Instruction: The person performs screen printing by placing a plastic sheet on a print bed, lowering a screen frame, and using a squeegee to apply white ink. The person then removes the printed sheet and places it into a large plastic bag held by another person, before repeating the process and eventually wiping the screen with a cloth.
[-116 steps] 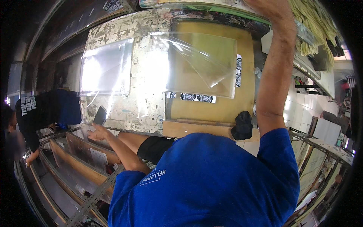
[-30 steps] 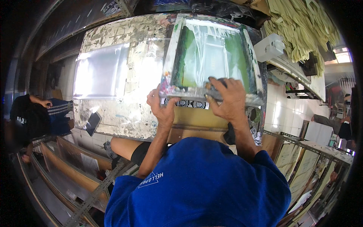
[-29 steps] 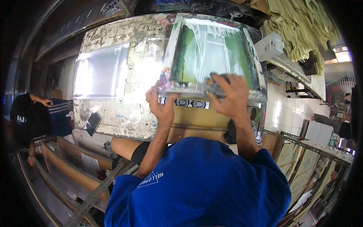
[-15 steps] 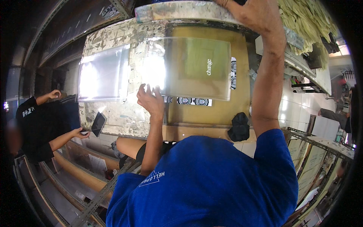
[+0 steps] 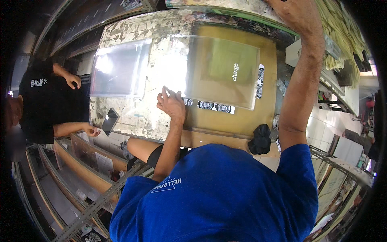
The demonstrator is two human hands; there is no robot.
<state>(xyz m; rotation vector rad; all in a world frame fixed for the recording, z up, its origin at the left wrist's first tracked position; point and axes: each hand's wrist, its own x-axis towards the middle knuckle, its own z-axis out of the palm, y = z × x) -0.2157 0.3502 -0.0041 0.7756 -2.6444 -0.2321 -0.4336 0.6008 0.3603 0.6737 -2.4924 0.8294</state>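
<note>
A clear plastic sheet (image 5: pixel 225 60), printed with small white lettering, lies over a yellowish-brown board (image 5: pixel 242 119) in front of me. Its left part glares white. My left hand (image 5: pixel 172 104) is at its near left edge, fingers apart and slightly bent, the tips on or just above the plastic. Far to the right, my right hand (image 5: pixel 296 12) reaches over a long, paint-stained frame edge (image 5: pixel 238 9); its fingers are largely cut off by the picture's top, so its grip is hidden. Black-and-white printed strips (image 5: pixel 215 107) line the sheet's near and right sides.
Another pile of clear plastic (image 5: pixel 119 70) lies left on the paint-flecked table (image 5: pixel 157 121), near a dark phone (image 5: pixel 110 121). A black cloth bundle (image 5: pixel 260 139) sits at the near right edge. At far left is a co-worker in black (image 5: pixel 38 101). Metal-framed racks stand lower left.
The view has shifted, so the table appears farther right. My left hand's fingers have drawn closer together at the sheet's edge. The co-worker's far hand has lowered.
</note>
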